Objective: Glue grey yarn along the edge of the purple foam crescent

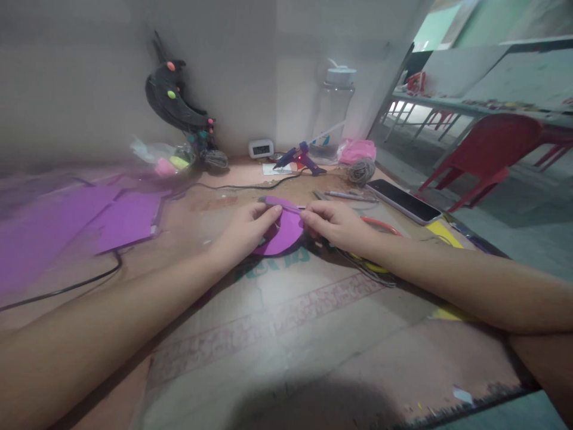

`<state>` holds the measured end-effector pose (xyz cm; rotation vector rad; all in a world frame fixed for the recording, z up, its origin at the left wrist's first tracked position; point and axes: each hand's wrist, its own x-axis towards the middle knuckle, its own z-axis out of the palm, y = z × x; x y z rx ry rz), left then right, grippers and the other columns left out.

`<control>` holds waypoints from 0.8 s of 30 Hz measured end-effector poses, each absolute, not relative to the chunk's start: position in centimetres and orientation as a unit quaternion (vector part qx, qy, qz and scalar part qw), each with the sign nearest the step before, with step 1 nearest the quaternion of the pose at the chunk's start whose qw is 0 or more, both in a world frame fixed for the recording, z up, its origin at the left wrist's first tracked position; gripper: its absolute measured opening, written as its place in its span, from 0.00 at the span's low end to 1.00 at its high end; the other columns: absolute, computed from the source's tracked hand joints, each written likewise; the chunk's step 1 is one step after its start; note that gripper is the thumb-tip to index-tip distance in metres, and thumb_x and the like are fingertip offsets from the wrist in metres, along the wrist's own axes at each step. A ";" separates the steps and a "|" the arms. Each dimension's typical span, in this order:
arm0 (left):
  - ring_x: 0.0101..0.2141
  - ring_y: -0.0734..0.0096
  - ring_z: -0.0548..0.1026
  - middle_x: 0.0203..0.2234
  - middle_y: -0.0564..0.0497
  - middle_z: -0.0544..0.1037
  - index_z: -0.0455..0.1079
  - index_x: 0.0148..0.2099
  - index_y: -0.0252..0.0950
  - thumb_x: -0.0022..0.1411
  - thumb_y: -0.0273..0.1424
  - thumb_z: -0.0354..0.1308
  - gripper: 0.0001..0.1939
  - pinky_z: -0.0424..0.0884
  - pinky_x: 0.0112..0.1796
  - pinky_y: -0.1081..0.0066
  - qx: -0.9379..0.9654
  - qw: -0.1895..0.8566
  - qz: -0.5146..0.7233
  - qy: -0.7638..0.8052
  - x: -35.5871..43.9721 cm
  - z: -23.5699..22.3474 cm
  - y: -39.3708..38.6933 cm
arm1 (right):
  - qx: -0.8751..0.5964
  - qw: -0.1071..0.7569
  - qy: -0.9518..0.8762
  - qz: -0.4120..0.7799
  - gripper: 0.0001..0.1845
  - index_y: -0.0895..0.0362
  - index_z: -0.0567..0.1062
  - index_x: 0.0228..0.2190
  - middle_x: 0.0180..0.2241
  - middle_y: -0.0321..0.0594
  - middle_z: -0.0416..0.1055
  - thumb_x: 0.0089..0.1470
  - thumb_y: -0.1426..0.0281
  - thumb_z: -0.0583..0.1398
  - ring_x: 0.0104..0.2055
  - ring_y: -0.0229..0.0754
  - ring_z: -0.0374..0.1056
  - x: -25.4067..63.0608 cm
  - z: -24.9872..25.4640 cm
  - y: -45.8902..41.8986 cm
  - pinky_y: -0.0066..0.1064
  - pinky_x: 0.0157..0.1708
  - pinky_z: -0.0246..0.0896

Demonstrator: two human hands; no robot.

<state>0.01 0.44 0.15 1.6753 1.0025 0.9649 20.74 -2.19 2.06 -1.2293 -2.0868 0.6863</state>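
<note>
A rounded piece of purple paper [289, 232] is held up just above the table between my two hands. Along its top edge runs a narrow strip, pinched at both sides. My left hand [250, 230] grips the paper's left side, thumb on the near face. On the opposite edge, my right hand [338, 224] pinches with thumb and forefinger. Its other fingers are curled and partly hidden. Beneath the right wrist lie scissors with an orange-red handle [380, 224], partly covered, and some grey and yellow strands.
Purple sheets [125, 221] spread at the left beside a black cord. At the back are a glue gun [298, 158], a small digital clock [261, 149], a bottle [333, 113] and grey yarn [360, 171]. A phone [405, 202] lies right. A black crescent decoration [172, 101] leans against the wall.
</note>
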 end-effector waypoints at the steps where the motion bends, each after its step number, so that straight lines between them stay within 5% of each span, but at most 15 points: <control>1: 0.24 0.75 0.66 0.22 0.54 0.69 0.69 0.30 0.34 0.63 0.41 0.55 0.16 0.60 0.27 0.73 0.687 0.458 0.389 0.409 0.0 0.1 0.5 | -0.463 0.317 -0.791 0.244 0.21 0.58 0.67 0.23 0.20 0.33 0.64 0.62 0.58 0.53 0.22 0.33 0.59 20.8 2.0 -2.2 0.27 0.26 0.53; 7: 0.23 0.75 0.65 0.20 0.55 0.67 0.65 0.27 0.35 0.63 0.42 0.55 0.18 0.59 0.27 0.73 0.709 0.449 0.354 0.414 -0.1 0.2 0.4 | -0.401 0.368 -0.824 0.158 0.18 0.57 0.67 0.23 0.21 0.33 0.64 0.62 0.63 0.53 0.25 0.33 0.60 21.1 2.1 -2.7 0.26 0.27 0.53; 13: 0.23 0.75 0.64 0.21 0.56 0.66 0.65 0.27 0.36 0.62 0.43 0.56 0.17 0.58 0.26 0.72 0.710 0.453 0.341 0.417 -0.1 0.4 0.3 | -0.288 0.326 -0.894 0.109 0.10 0.58 0.71 0.28 0.23 0.35 0.68 0.61 0.68 0.55 0.26 0.34 0.61 20.9 2.0 -2.9 0.26 0.30 0.56; 24: 0.23 0.75 0.64 0.21 0.55 0.66 0.64 0.27 0.36 0.62 0.40 0.55 0.16 0.58 0.26 0.72 0.708 0.444 0.348 0.425 0.0 0.6 0.1 | -0.386 0.320 -0.833 0.236 0.08 0.58 0.72 0.30 0.25 0.35 0.70 0.58 0.67 0.57 0.27 0.35 0.65 20.5 2.6 -3.3 0.27 0.30 0.60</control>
